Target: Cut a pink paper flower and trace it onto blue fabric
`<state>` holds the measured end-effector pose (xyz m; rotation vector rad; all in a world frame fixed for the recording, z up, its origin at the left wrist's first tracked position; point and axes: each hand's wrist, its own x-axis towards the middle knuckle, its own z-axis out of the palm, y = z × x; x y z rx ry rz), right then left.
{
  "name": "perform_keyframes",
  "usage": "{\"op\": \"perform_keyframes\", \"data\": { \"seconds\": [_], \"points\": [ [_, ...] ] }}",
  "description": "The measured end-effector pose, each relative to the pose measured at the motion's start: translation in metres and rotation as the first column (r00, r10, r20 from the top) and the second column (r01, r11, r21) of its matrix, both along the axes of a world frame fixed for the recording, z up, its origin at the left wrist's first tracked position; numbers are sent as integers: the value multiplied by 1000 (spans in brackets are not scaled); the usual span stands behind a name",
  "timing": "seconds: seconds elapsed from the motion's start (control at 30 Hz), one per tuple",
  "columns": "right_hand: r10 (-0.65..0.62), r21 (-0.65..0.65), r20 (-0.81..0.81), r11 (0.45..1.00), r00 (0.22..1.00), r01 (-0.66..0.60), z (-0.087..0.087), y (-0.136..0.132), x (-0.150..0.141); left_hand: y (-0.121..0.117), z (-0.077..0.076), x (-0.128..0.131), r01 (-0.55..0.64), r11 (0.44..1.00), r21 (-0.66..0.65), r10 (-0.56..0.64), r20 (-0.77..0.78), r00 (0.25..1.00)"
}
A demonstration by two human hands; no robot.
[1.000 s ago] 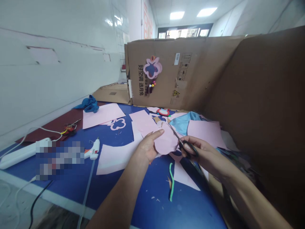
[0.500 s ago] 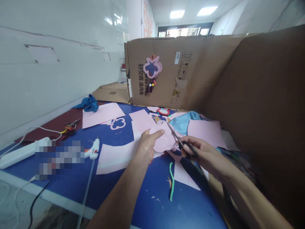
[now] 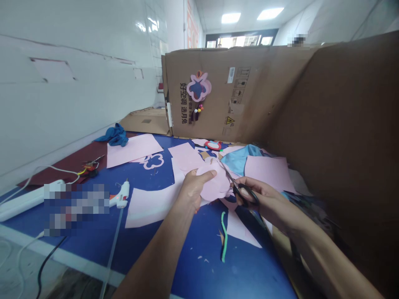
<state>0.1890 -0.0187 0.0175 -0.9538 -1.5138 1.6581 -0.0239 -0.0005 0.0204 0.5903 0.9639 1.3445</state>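
While the paper (image 3: 213,185) is pinched in the left hand (image 3: 190,189) above the middle of the bench (image 3: 246,268), the scissors (image 3: 231,178) are gripped by their handles in the right hand (image 3: 257,193), blades at the paper's right side. A rounded outline appears largely shaped; how much trimming is left cannot be told. A cut-out (image 3: 152,167), judged finished, is laid toward the far left corner, and a flower (image 3: 190,92) is mounted on the cardboard (image 3: 215,74) along the far edge.

Pixel-blurred object (image 3: 77,206) beside the glue gun (image 3: 124,194)
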Motion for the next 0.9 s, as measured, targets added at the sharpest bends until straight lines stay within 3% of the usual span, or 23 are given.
{"op": "perform_keyframes", "data": {
  "seconds": [0.67, 0.9],
  "points": [
    [10, 13, 26, 1000, 1000, -10, 2, -1, 1, 5, -8, -8, -8, 999, 34, 8, -1, 1000],
    [21, 6, 29, 1000, 999, -21, 3, -2, 2, 3, -3, -9, 28, 999, 15, -28, -20, 999]
  ]
}}
